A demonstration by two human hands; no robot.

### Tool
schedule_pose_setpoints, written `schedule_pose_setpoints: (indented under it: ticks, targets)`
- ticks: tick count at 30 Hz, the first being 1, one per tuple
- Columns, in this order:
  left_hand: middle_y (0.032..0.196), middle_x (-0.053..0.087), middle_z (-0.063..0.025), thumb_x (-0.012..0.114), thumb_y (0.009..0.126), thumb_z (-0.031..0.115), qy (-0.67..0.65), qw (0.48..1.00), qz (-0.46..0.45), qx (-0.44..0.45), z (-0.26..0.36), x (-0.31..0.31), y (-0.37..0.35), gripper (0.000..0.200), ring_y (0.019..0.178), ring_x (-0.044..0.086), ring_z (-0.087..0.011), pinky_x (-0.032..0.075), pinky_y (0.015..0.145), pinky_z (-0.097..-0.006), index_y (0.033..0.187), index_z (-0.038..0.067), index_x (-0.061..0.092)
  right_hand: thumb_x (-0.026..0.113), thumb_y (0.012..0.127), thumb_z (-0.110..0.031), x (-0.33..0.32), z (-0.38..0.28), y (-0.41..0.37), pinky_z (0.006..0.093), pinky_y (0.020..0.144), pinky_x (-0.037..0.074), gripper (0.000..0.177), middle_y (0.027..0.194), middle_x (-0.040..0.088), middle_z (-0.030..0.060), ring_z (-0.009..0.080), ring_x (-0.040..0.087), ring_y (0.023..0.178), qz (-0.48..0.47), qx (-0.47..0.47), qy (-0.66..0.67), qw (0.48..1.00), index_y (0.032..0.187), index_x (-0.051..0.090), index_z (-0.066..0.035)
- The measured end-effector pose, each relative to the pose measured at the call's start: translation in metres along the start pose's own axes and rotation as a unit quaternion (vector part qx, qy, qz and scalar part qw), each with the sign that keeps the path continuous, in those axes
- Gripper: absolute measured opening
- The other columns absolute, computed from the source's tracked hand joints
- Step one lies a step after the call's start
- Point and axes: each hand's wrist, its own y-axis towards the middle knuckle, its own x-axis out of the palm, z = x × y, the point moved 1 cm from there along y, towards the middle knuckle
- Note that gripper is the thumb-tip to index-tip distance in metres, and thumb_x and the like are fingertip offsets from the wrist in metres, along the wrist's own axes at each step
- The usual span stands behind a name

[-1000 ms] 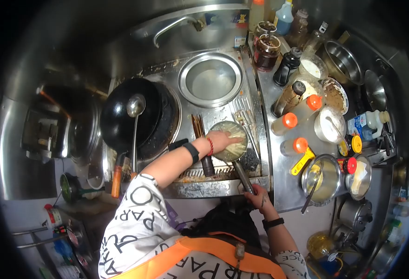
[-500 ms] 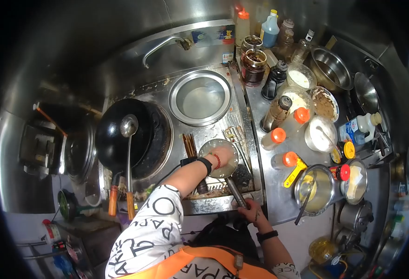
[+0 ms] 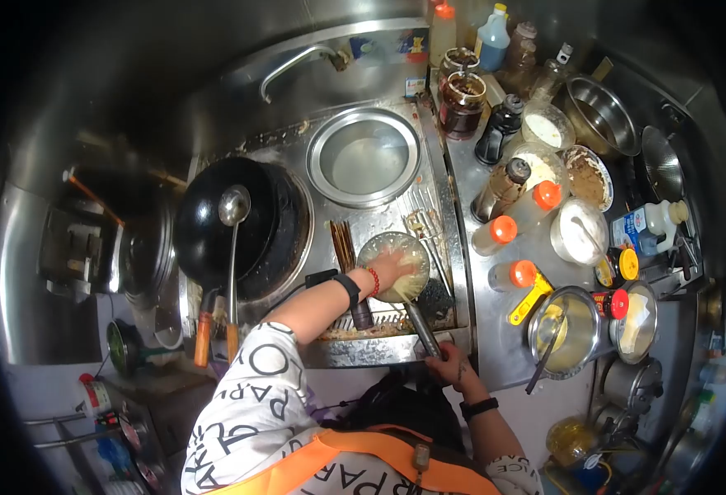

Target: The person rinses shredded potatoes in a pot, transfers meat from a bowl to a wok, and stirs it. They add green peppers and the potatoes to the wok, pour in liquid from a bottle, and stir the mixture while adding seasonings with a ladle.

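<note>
- Grey metal, the round, long-handled scoop (image 3: pixel 376 246) is over the front of the steel stove top (image 3: pixel 354 214), between the bundle of thin brown sticks (image 3: pixel 343 245) and the thin metal tools (image 3: pixel 435 243); whether it rests there cannot be told.
- The left hand (image 3: pixel 391 268), with a red beaded bracelet (image 3: pixel 373 281), lies palm down inside the scoop, fingers reaching toward its far side; whether they pinch anything cannot be told.
- Pale yellowish shreds (image 3: pixel 411 286) show at the scoop's lower right, past the fingers. Half a second ago the hand hid nearly all of them; a second ago a wider patch showed.
- The right hand (image 3: pixel 453 368) is wrapped around the end of the scoop's dark handle (image 3: pixel 423 327), as in both earlier frames.
- The long steel ladle (image 3: pixel 233 206) lies across the black round wok (image 3: pixel 202 202), as before.
- The round steel basin (image 3: pixel 315 157) stays behind the scoop, well apart from it.
</note>
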Motion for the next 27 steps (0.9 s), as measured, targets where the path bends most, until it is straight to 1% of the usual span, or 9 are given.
schedule_pose_setpoints:
  ticks: [1, 2, 6, 9, 12, 14, 18, 22, 27]
  targets:
    - [0.147, 0.010, -0.0133, 0.056, 0.075, -0.002, 0.025, 0.996, 0.065, 0.053, -0.012, 0.023, 0.016, 0.073, 0.127, 0.026, -0.0467, 0.038, 0.099, -0.0457, 0.134, 0.036, 0.034, 0.065, 0.076, -0.013, -0.009, -0.043, -0.009, 0.0248, 0.047, 0.042, 0.024, 0.067, 0.054, 0.0023, 0.0106, 0.052, 0.054, -0.060, 0.080, 0.058, 0.993, 0.095, 0.054, -0.003]
    - [0.146, 0.015, -0.0138, 0.052, 0.080, 0.004, 0.006, 0.997, 0.040, 0.069, 0.001, -0.007, 0.002, 0.065, 0.124, 0.031, -0.0465, 0.040, 0.097, -0.0459, 0.134, 0.035, 0.034, 0.065, 0.076, -0.012, -0.012, -0.068, -0.013, 0.0247, 0.045, 0.041, 0.025, 0.065, 0.053, 0.0023, 0.0110, 0.051, 0.051, -0.117, 0.158, 0.116, 0.974, 0.096, 0.053, -0.003]
    - [0.144, 0.021, -0.0147, 0.058, 0.074, 0.001, -0.009, 0.999, 0.000, -0.033, 0.053, -0.076, -0.050, 0.070, 0.123, 0.036, -0.0409, 0.042, 0.095, -0.0409, 0.133, 0.033, 0.036, 0.063, 0.075, -0.010, -0.007, -0.084, -0.008, 0.0251, 0.041, 0.040, 0.027, 0.063, 0.052, 0.0028, 0.0117, 0.049, 0.046, -0.202, 0.137, 0.176, 0.954, 0.099, 0.053, -0.002]
    - [0.146, 0.016, -0.0133, 0.061, 0.072, 0.003, -0.037, 0.996, 0.086, -0.004, 0.054, -0.081, -0.068, 0.075, 0.125, 0.032, -0.0442, 0.041, 0.096, -0.0411, 0.135, 0.033, 0.033, 0.061, 0.075, -0.007, -0.001, -0.095, -0.015, 0.0251, 0.039, 0.038, 0.021, 0.059, 0.050, 0.0027, 0.0117, 0.047, 0.043, -0.160, 0.101, 0.159, 0.969, 0.093, 0.051, -0.002]
    - [0.144, 0.012, -0.0228, 0.065, 0.070, 0.005, 0.005, 0.992, 0.118, -0.046, 0.038, -0.064, -0.061, 0.082, 0.125, 0.029, -0.0474, 0.040, 0.097, -0.0419, 0.139, 0.024, 0.025, 0.058, 0.075, -0.005, 0.003, -0.107, -0.024, 0.0254, 0.037, 0.036, 0.014, 0.055, 0.049, 0.0029, 0.0113, 0.045, 0.040, -0.136, 0.133, 0.149, 0.970, 0.084, 0.048, -0.002]
    - [0.139, 0.012, -0.0317, 0.070, 0.065, 0.005, 0.016, 0.990, 0.121, -0.076, 0.027, -0.061, -0.053, 0.095, 0.121, 0.032, -0.0482, 0.040, 0.095, -0.0432, 0.142, 0.017, 0.016, 0.058, 0.075, -0.003, -0.001, -0.129, -0.030, 0.0255, 0.036, 0.034, 0.013, 0.052, 0.047, 0.0029, 0.0112, 0.044, 0.039, -0.096, 0.143, 0.048, 0.984, 0.078, 0.046, -0.004]
    - [0.138, 0.015, -0.0303, 0.071, 0.058, -0.002, -0.039, 0.987, 0.132, -0.082, 0.037, -0.068, -0.052, 0.111, 0.116, 0.037, -0.0498, 0.042, 0.093, -0.0419, 0.143, 0.022, 0.005, 0.055, 0.078, 0.003, -0.005, -0.138, -0.038, 0.0254, 0.036, 0.036, 0.010, 0.053, 0.049, 0.0036, 0.0112, 0.045, 0.039, -0.073, 0.165, 0.134, 0.974, 0.080, 0.047, -0.004]
    - [0.138, 0.016, -0.0314, 0.060, 0.062, -0.011, -0.105, 0.975, 0.161, -0.109, 0.042, -0.067, -0.047, 0.104, 0.116, 0.039, -0.0499, 0.042, 0.094, -0.0420, 0.143, 0.025, 0.005, 0.056, 0.077, 0.002, -0.016, -0.151, -0.043, 0.0239, 0.036, 0.037, 0.010, 0.053, 0.049, 0.0047, 0.0110, 0.046, 0.038, -0.035, 0.144, 0.072, 0.986, 0.077, 0.047, -0.003]
    - [0.138, 0.009, -0.0366, 0.060, 0.060, -0.017, -0.199, 0.942, 0.250, -0.105, 0.030, -0.048, -0.020, 0.110, 0.118, 0.038, -0.0490, 0.042, 0.094, -0.0403, 0.143, 0.020, -0.003, 0.056, 0.076, 0.002, -0.025, -0.180, -0.043, 0.0242, 0.036, 0.037, 0.010, 0.053, 0.049, 0.0044, 0.0112, 0.047, 0.039, -0.017, 0.136, 0.013, 0.990, 0.080, 0.047, -0.001]
